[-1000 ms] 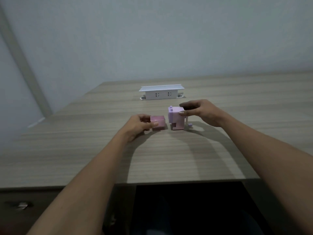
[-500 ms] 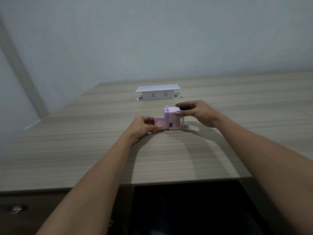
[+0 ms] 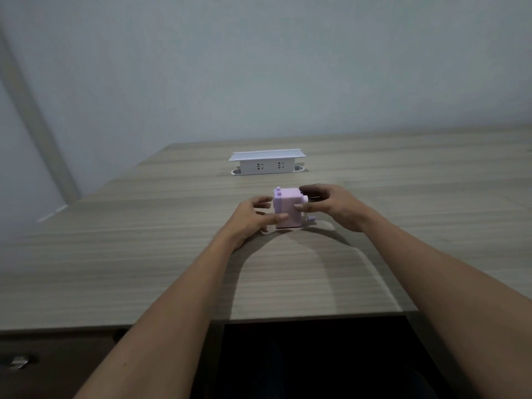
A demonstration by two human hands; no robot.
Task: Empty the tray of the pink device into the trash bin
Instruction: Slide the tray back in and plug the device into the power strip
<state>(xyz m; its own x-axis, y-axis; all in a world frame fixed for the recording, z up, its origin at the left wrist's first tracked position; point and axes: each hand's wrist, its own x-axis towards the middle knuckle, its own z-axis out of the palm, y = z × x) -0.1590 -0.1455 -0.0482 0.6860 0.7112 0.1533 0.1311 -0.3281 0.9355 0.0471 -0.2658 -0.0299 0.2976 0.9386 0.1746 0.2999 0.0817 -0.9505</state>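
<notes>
The pink device (image 3: 288,207), a small boxy sharpener with a crank (image 3: 311,218) on its right side, stands upright on the wooden table (image 3: 144,254). Its tray sits pushed into the body and shows only as a darker pink strip along the bottom. My right hand (image 3: 335,205) grips the device from the right, thumb on the front face and fingers over the top. My left hand (image 3: 249,216) is at the device's left side, fingers spread apart, thumb tip touching the lower front edge. No trash bin is in view.
A white power strip box (image 3: 266,164) stands further back on the table, behind the device. The table's front edge runs below my forearms, with a dark opening under it and a drawer handle (image 3: 18,362) at the lower left.
The tray, held apart from the device by my left hand a second ago, has slid fully into the body. My left fingers have opened and my right hand has shifted its grip.
</notes>
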